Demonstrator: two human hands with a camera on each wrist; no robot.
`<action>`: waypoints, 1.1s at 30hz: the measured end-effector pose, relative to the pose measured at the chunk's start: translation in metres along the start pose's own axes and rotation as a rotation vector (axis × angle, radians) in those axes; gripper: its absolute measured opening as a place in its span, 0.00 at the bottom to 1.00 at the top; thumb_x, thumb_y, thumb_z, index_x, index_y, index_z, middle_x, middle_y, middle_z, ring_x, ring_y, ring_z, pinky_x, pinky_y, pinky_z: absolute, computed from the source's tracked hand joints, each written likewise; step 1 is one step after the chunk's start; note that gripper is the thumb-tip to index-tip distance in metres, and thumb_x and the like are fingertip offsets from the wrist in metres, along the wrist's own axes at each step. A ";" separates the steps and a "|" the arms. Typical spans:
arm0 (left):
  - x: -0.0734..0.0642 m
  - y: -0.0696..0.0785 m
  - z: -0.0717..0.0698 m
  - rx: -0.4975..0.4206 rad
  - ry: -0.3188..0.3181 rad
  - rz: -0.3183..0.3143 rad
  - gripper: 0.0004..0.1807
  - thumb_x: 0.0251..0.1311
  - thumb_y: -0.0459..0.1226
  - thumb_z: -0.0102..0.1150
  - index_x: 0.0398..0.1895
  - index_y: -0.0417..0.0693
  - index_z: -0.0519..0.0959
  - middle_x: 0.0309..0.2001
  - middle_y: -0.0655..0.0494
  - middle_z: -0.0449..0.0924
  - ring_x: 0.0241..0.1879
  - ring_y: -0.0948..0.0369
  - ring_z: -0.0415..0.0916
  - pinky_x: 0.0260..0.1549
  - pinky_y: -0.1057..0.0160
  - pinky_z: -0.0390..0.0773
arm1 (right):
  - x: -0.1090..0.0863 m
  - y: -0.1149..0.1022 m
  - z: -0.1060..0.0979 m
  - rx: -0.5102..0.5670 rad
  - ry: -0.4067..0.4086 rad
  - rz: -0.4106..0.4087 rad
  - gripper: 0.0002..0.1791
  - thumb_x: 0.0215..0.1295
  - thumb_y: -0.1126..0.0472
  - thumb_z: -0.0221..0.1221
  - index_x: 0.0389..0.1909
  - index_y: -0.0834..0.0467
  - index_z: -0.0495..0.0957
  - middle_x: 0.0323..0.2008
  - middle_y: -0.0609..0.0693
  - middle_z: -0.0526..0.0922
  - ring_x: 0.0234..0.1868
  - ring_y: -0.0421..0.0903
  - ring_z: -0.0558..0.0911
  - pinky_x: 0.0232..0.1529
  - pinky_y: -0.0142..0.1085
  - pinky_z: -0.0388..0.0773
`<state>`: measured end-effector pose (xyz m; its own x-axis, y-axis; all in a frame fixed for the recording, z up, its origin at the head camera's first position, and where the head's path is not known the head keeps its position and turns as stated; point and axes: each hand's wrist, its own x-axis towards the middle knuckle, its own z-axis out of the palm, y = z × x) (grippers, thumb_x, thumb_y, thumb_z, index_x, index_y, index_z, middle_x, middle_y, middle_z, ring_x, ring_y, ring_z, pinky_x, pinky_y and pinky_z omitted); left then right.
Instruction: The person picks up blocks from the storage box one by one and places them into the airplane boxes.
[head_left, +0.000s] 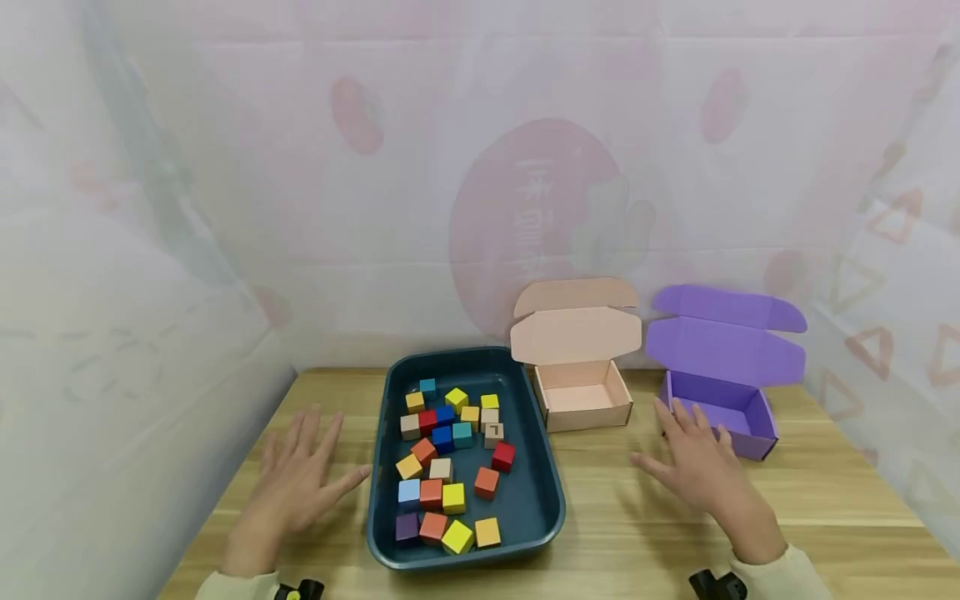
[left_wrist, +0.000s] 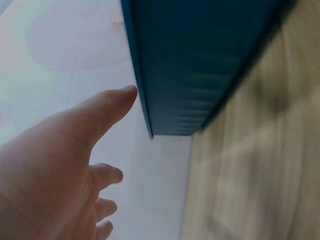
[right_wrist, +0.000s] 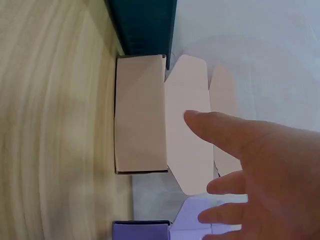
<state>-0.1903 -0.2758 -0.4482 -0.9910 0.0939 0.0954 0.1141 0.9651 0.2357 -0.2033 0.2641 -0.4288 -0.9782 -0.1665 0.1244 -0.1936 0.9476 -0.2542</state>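
Observation:
A dark teal tray [head_left: 525, 508] stands on the table, holding several small wooden cubes such as a yellow cube [head_left: 457, 537], a purple cube [head_left: 407, 527] and a red cube [head_left: 504, 456]. Left of the tray, my left hand [head_left: 296, 479] is spread with its fingers straight and holds nothing. Its thumb points at the tray's side wall in the left wrist view. My right hand [head_left: 697, 467] is likewise spread and holds nothing, in front of an open purple box [head_left: 750, 446]. An open beige cardboard box [head_left: 588, 417] sits between the tray and the purple box.
The wooden table [head_left: 607, 533] carries all of these. White printed cloth [head_left: 405, 208] hangs behind it and along both sides. Both box lids stand raised near the back cloth, the beige lid [head_left: 576, 335] overlapping the tray's far right corner in the head view.

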 end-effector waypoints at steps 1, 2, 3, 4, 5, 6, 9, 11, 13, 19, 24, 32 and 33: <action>0.000 0.003 -0.002 -0.001 -0.001 0.011 0.58 0.66 0.72 0.52 0.85 0.43 0.53 0.85 0.31 0.38 0.83 0.30 0.36 0.74 0.19 0.33 | 0.001 0.001 -0.001 0.017 0.013 -0.010 0.54 0.71 0.35 0.63 0.82 0.66 0.55 0.78 0.77 0.58 0.76 0.82 0.58 0.68 0.81 0.55; 0.000 0.006 -0.004 0.001 -0.002 0.022 0.58 0.66 0.72 0.52 0.85 0.41 0.54 0.85 0.31 0.40 0.83 0.30 0.37 0.74 0.19 0.36 | 0.002 0.001 -0.002 0.035 0.027 -0.019 0.51 0.72 0.39 0.64 0.81 0.68 0.56 0.76 0.78 0.61 0.75 0.82 0.61 0.68 0.80 0.59; 0.000 0.010 -0.007 0.001 -0.004 0.036 0.58 0.67 0.72 0.52 0.84 0.40 0.54 0.85 0.31 0.41 0.83 0.31 0.38 0.75 0.20 0.38 | 0.003 0.001 -0.002 0.055 0.037 -0.032 0.49 0.72 0.43 0.64 0.79 0.71 0.57 0.75 0.78 0.64 0.73 0.81 0.64 0.68 0.78 0.62; 0.000 0.013 -0.009 0.004 -0.001 0.057 0.58 0.67 0.71 0.52 0.84 0.38 0.55 0.85 0.31 0.43 0.83 0.31 0.41 0.76 0.21 0.41 | 0.006 0.001 -0.002 0.075 0.052 -0.049 0.46 0.73 0.47 0.65 0.77 0.73 0.59 0.72 0.79 0.67 0.71 0.80 0.68 0.67 0.75 0.67; -0.001 0.017 -0.011 0.007 0.004 0.082 0.58 0.68 0.71 0.53 0.83 0.37 0.55 0.85 0.32 0.44 0.83 0.32 0.43 0.76 0.22 0.44 | 0.008 0.000 -0.002 0.088 0.066 -0.066 0.43 0.73 0.50 0.65 0.75 0.75 0.62 0.68 0.79 0.72 0.68 0.79 0.72 0.65 0.72 0.72; -0.001 0.021 -0.013 0.005 0.000 0.102 0.58 0.68 0.71 0.53 0.83 0.35 0.55 0.85 0.33 0.45 0.83 0.32 0.44 0.77 0.23 0.45 | 0.011 0.000 -0.002 0.103 0.075 -0.078 0.40 0.73 0.52 0.65 0.72 0.76 0.66 0.64 0.78 0.77 0.64 0.77 0.77 0.62 0.69 0.77; -0.005 0.033 -0.018 -0.003 -0.020 0.149 0.59 0.68 0.72 0.51 0.83 0.35 0.55 0.85 0.36 0.47 0.84 0.36 0.46 0.79 0.28 0.49 | 0.022 -0.001 -0.002 0.130 0.113 -0.101 0.28 0.71 0.56 0.65 0.60 0.75 0.77 0.49 0.73 0.86 0.49 0.69 0.87 0.50 0.61 0.85; -0.008 0.041 -0.020 -0.011 -0.034 0.171 0.60 0.66 0.73 0.51 0.84 0.36 0.54 0.86 0.38 0.48 0.84 0.38 0.47 0.80 0.30 0.50 | 0.030 -0.002 -0.002 0.147 0.123 -0.099 0.23 0.70 0.58 0.65 0.55 0.73 0.80 0.44 0.70 0.88 0.45 0.66 0.88 0.45 0.59 0.87; -0.013 0.049 -0.021 -0.021 -0.054 0.182 0.61 0.65 0.75 0.51 0.84 0.38 0.53 0.86 0.39 0.47 0.84 0.38 0.48 0.80 0.31 0.52 | 0.039 -0.003 -0.001 0.159 0.125 -0.083 0.22 0.71 0.57 0.64 0.53 0.72 0.82 0.44 0.70 0.88 0.45 0.66 0.88 0.46 0.59 0.86; -0.026 0.066 -0.015 -0.075 -0.137 0.180 0.67 0.58 0.77 0.56 0.86 0.41 0.47 0.87 0.40 0.42 0.84 0.38 0.46 0.77 0.28 0.56 | 0.064 0.004 0.002 0.179 0.072 0.012 0.24 0.74 0.55 0.61 0.51 0.75 0.80 0.29 0.60 0.81 0.30 0.53 0.79 0.34 0.48 0.81; -0.027 0.067 -0.002 -0.105 -0.193 0.140 0.72 0.53 0.79 0.58 0.87 0.42 0.44 0.88 0.42 0.36 0.85 0.38 0.42 0.78 0.28 0.54 | 0.084 0.011 0.013 0.267 0.008 0.064 0.23 0.78 0.53 0.56 0.52 0.73 0.80 0.25 0.57 0.76 0.26 0.50 0.73 0.29 0.41 0.73; -0.031 0.067 0.010 -0.114 -0.227 0.120 0.76 0.48 0.80 0.59 0.86 0.38 0.45 0.88 0.41 0.35 0.84 0.36 0.43 0.75 0.25 0.57 | 0.096 0.012 0.034 0.371 0.023 0.130 0.26 0.81 0.52 0.51 0.62 0.70 0.80 0.47 0.63 0.89 0.47 0.58 0.86 0.47 0.50 0.83; -0.031 0.067 0.011 -0.113 -0.223 0.123 0.76 0.47 0.81 0.59 0.86 0.38 0.45 0.88 0.41 0.34 0.85 0.37 0.43 0.75 0.26 0.57 | 0.097 0.013 0.036 0.379 0.029 0.138 0.25 0.81 0.52 0.51 0.60 0.69 0.81 0.44 0.61 0.89 0.43 0.55 0.85 0.44 0.46 0.82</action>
<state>-0.1522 -0.2111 -0.4460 -0.9586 0.2726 -0.0820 0.2296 0.9107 0.3433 -0.3033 0.2507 -0.4544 -0.9954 -0.0321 0.0903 -0.0805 0.7918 -0.6055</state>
